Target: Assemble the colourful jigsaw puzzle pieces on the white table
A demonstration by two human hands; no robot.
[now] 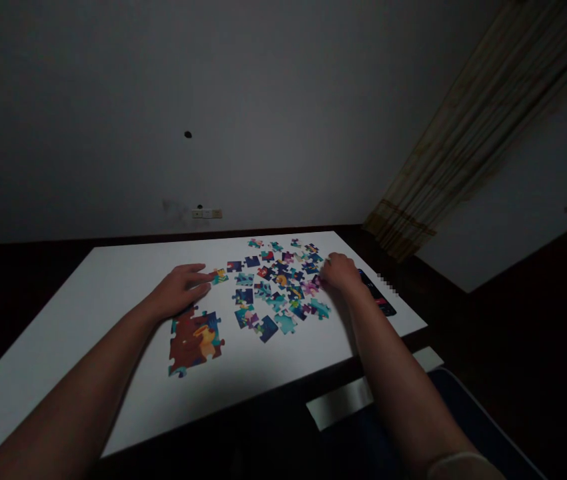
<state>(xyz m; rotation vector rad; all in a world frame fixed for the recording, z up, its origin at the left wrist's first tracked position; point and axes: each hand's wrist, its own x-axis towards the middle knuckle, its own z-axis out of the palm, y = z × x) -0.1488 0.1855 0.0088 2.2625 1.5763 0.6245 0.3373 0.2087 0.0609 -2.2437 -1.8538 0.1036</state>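
The left hand [179, 291] lies spread on the white bench [83, 333], fingertips by a loose jigsaw piece [220, 276], the joined section [194, 340] kept apart toward the front edge, while the right hand [339, 275] curls into the scattered pieces [276, 287] (pinching one? cannot tell).

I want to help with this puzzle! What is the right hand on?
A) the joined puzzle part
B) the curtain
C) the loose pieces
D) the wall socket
C: the right hand rests at the edge of the loose pieces, far from the joined puzzle part.
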